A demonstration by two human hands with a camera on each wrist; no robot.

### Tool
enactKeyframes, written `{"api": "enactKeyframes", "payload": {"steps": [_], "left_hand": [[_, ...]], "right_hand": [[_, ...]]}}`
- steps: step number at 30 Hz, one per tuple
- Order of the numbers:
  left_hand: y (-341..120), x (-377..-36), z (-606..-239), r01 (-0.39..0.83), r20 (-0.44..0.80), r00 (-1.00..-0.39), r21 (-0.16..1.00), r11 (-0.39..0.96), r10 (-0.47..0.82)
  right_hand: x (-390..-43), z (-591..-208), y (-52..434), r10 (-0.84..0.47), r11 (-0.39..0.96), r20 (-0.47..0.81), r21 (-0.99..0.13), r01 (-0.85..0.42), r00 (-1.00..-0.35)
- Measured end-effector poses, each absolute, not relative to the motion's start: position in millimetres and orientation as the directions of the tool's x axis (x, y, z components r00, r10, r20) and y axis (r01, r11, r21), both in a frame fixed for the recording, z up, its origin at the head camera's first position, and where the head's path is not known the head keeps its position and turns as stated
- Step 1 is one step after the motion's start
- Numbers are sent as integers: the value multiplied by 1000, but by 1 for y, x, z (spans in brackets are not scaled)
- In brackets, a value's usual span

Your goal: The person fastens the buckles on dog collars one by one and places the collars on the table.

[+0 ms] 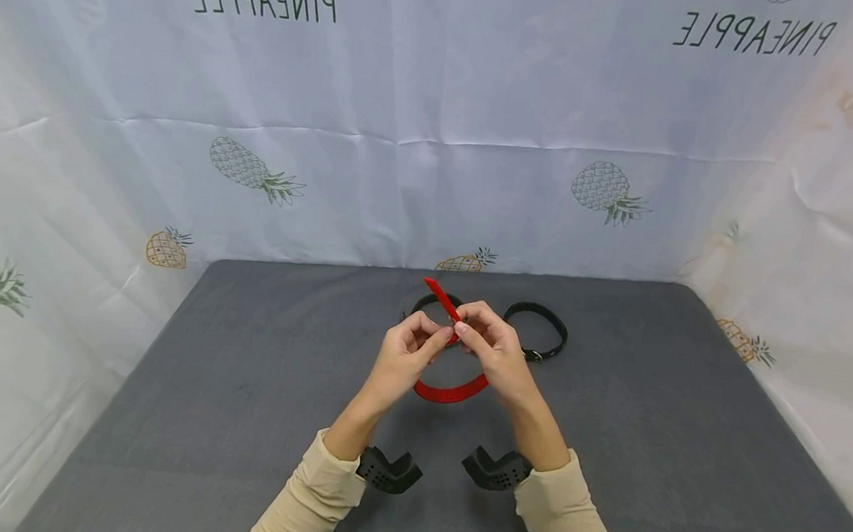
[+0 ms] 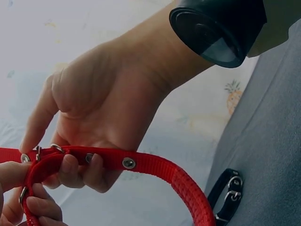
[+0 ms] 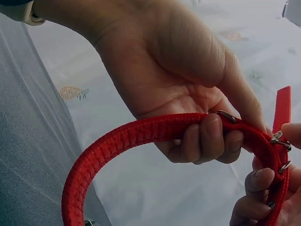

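You held the red collar [image 1: 451, 391] up off the grey table [image 1: 237, 385], in front of you at about its middle, with both hands meeting at the buckle end. Your left hand [image 1: 406, 350] had its fingers [image 2: 77, 170] curled under the strap, which ran across their first joints, and the thumb came down from above beside the metal buckle [image 2: 37, 152]; so the strap sat pinched between thumb and curled fingers, not in the palm. Your right hand [image 1: 491, 344] did the same from the other side: three fingers [image 3: 207, 141] wrapped under the strap and the thumb lay along its top, close to the metal ring [image 3: 227, 116]. Both hands were grasping the collar, neither one relaxed. The fingertips of the two hands nearly met at the buckle. The free tip of the strap [image 1: 439, 293] stuck up and away from you, above your knuckles, while the rest of the loop hung down towards you between your wrists. Behind your hands a black collar [image 1: 542, 332] lay flat on the table, apart from the red one and untouched. The pineapple-print cloth [image 1: 437, 133] stood round the back and sides of the table
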State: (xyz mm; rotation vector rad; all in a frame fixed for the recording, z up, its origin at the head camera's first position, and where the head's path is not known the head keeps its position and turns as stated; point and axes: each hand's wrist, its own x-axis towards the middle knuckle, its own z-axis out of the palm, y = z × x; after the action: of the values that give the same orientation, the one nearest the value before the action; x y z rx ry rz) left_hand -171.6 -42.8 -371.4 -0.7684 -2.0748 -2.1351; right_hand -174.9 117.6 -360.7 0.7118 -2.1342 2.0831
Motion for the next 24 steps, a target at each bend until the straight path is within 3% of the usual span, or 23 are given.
{"api": "enactKeyframes", "payload": {"steps": [13,24], "left_hand": [[-45,-170,-368,325,337,-904,942,-90,262],[-47,-170,-369,342,355,-903,935,-95,241]], "right_hand": [[-174,-359,125,-352,-90,358,-933,-350,-865],[-173,-355,124,-292,-20,282,-957,-289,-914]]}}
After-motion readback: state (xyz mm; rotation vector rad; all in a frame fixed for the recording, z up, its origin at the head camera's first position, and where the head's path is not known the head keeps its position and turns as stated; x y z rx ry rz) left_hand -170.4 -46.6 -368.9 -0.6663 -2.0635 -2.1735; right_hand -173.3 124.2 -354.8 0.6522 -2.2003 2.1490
